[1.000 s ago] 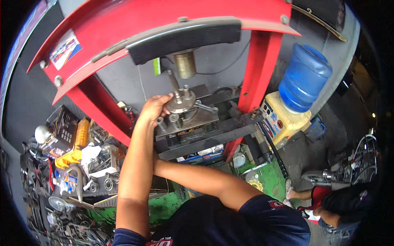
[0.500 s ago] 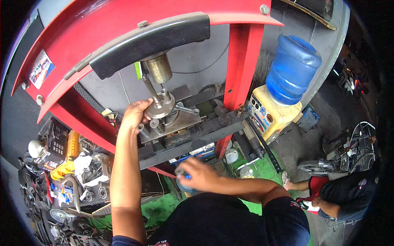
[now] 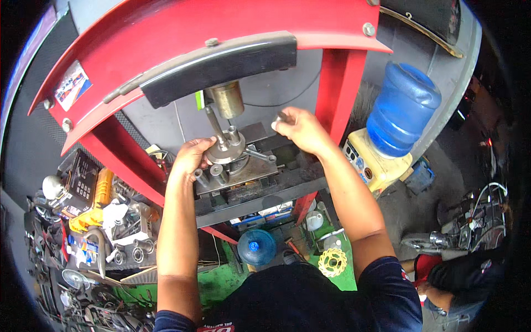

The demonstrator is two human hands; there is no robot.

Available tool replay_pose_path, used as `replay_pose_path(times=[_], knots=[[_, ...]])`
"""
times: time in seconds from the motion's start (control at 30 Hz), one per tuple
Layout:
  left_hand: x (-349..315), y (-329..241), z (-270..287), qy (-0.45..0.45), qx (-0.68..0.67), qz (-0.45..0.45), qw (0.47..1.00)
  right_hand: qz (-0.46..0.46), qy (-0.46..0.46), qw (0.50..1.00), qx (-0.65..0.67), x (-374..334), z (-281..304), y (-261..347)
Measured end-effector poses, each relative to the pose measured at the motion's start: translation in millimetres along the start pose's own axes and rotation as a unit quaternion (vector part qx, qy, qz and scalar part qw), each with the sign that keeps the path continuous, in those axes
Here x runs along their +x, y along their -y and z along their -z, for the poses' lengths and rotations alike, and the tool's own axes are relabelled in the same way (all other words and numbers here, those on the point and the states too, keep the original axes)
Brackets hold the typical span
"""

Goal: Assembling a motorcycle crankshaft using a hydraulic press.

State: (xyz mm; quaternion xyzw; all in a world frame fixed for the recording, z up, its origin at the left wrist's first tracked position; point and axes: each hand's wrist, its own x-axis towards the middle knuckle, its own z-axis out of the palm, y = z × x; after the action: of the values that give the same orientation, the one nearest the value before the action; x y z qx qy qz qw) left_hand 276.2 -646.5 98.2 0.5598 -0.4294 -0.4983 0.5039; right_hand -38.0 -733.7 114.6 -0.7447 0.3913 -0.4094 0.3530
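The left hand (image 3: 193,157) grips the left rim of a metal disc (image 3: 230,155), from which a shaft (image 3: 214,122) rises, slightly tilted. A rod (image 3: 258,154) sticks out to the disc's right, and 2 metal tubes (image 3: 219,175) stand in front on a metal plate (image 3: 247,177). A brass-coloured cylinder (image 3: 228,100) hangs under the beam of a red frame (image 3: 221,22). The right hand (image 3: 301,130), raised right of the disc, pinches a small dark piece (image 3: 284,117). Farther right, a blue bottle (image 3: 402,102) stands on a yellow box (image 3: 384,157). A yellow ring (image 3: 322,263) shows against the green floor (image 3: 347,281), near another bottle (image 3: 256,249). At lower right is another person (image 3: 464,279).
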Motion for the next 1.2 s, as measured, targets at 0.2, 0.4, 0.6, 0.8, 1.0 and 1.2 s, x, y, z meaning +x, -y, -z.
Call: replay_pose_path(times=[0.2,0.4,0.6,0.8,1.0,1.2], knots=[[-2.0,-1.1,0.0,-0.004,0.003,0.007,1.000,0.018,0.181,0.971,0.155,36.2,-23.2,31.9],[-0.7,0.7,0.5,-0.018,0.014,-0.001,1.000,0.033,0.188,0.963,0.190,40.2,-45.4,39.2],[0.2,3.4,1.1,-0.010,0.010,-0.014,1.000,0.057,0.170,0.954,0.241,39.3,-56.5,37.7],[2.4,4.6,2.1,-0.015,0.025,-0.005,1.000,0.087,0.164,0.974,0.130,39.2,-61.1,38.9],[2.8,5.2,2.2,-0.012,0.019,-0.008,1.000,0.074,0.171,0.965,0.186,38.8,-63.1,41.8],[2.4,3.7,2.1,-0.018,0.033,-0.002,0.999,0.061,0.181,0.970,0.152,37.3,-61.8,41.6]])
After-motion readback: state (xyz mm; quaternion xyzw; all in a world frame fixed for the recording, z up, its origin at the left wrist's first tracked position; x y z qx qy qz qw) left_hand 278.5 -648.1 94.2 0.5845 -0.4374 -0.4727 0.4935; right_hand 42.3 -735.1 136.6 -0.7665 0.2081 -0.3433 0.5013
